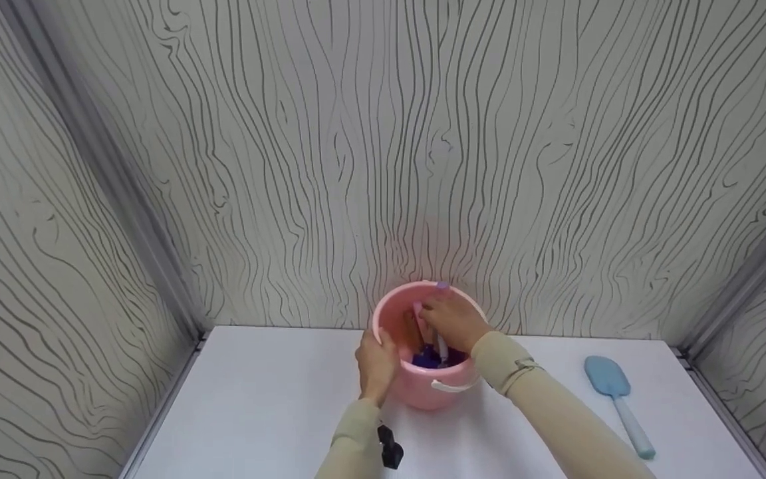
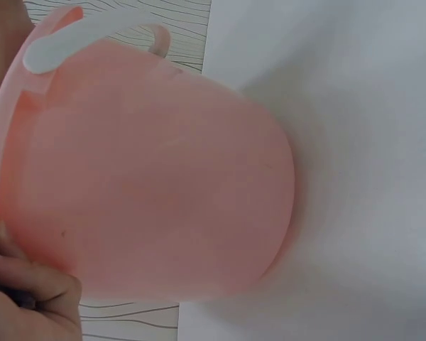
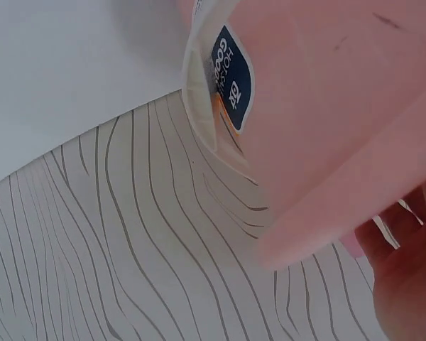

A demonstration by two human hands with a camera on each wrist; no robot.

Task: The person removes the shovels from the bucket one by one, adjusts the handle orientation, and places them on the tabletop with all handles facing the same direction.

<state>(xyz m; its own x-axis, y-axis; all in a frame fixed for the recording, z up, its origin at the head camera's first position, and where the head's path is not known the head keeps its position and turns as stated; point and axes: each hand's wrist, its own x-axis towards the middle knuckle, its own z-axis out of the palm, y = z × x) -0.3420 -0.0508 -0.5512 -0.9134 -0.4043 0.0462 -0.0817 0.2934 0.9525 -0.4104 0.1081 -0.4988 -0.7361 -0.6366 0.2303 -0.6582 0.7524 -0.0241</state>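
A pink bucket (image 1: 423, 389) stands upright on the white table near the back wall. My left hand (image 1: 378, 362) grips its left rim, thumb inside and fingers outside; the left wrist view shows those fingers (image 2: 39, 288) curled at the rim. My right hand (image 1: 455, 320) reaches over the right side into the bucket's mouth. Its fingertips pinch a pink handle (image 1: 417, 308), whose lower end is hidden. A brown handle (image 1: 413, 329), a dark blue piece (image 1: 427, 358) and a whitish handle (image 1: 443, 349) lean inside. A purple tip (image 1: 443, 285) shows at the back rim.
A light blue spatula (image 1: 608, 377) with a paler handle lies on the table (image 1: 270, 399) at the right. The bucket's white carrying handle (image 1: 453, 386) hangs at its front. Wood-grain patterned walls (image 1: 330, 166) enclose the back and sides.
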